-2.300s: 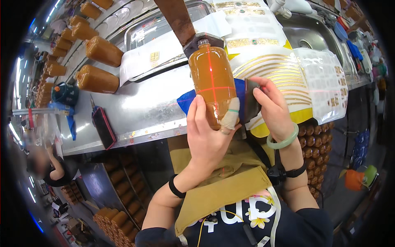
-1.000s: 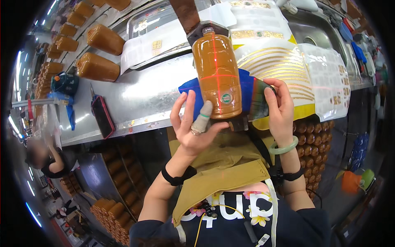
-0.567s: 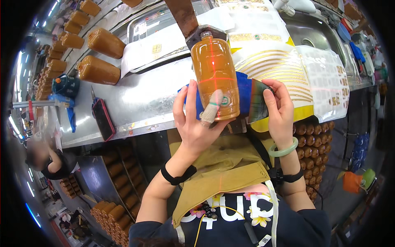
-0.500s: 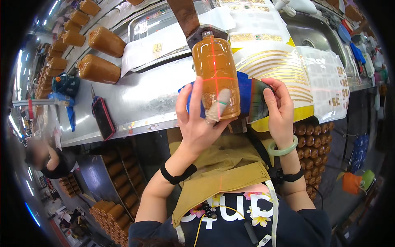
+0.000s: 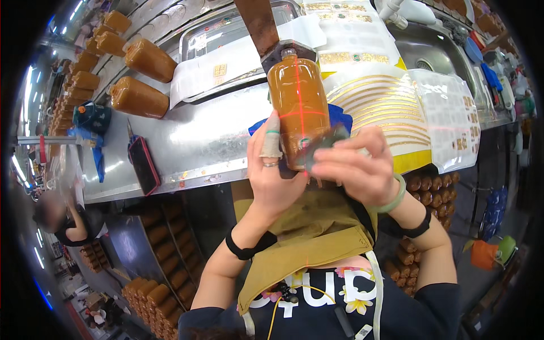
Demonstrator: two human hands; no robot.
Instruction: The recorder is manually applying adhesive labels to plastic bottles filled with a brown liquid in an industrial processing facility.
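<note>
A glossy amber-brown bottle (image 5: 298,96) lies with its neck toward the far side, against a brown metal bracket (image 5: 259,25). Red light lines cross on its upper face. My left hand (image 5: 275,170) is wrapped round the bottle's near left side; a pale finger cover with a green band sits on one finger. In my right hand (image 5: 362,167) is a dark, thin flat piece (image 5: 330,141), somewhat blurred, laid over the lower right of the bottle. Its kind is unclear. Under the bottle shows blue material (image 5: 340,117).
Sheets of gold strip decals (image 5: 379,107) and small gold decals (image 5: 447,113) lie to the right, before a sink (image 5: 428,51). Left are a phone (image 5: 143,164), more brown bottles (image 5: 140,97) and a tray (image 5: 238,28) under white paper. Bottles are stacked below the bench.
My right hand has moved left with the dark flat piece, from beside the bottle onto its near end. My left finger has shifted off the bottle's top to its left side.
</note>
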